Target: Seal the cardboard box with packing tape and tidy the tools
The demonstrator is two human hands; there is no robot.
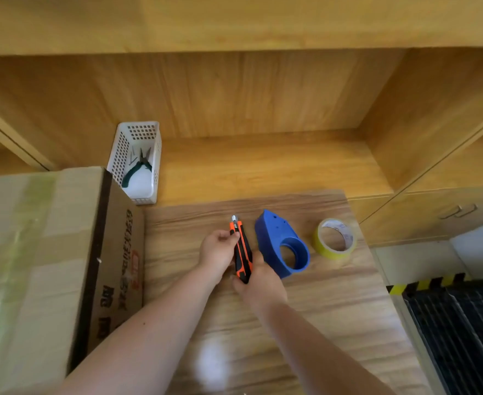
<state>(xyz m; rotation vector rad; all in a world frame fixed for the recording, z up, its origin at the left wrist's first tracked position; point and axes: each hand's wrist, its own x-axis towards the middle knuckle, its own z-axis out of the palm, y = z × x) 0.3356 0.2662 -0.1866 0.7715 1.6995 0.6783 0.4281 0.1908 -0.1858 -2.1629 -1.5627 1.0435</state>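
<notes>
- A cardboard box (35, 266) stands at the left of the table (305, 323), its top flaps already crossed with clear packing tape.
- Behind its far corner, a white slotted basket (126, 155) holds green-handled pliers (137, 168).
- At centre, both hands share an orange-and-black utility knife (241, 249): the left hand (218, 252) pinches the body near the blade end, the right hand (260, 277) wraps the butt.
- The step appears to be retracting the blade; done well, fingers stay off the metal tip and the slider is pushed fully home before the knife goes to the basket.
- Just right lie a blue tape dispenser (281, 243), empty of tape, and a yellowish tape roll (335, 238).
- Wood-grain table, matching wood cabinetry behind; a hazard-striped black mat at far right.
</notes>
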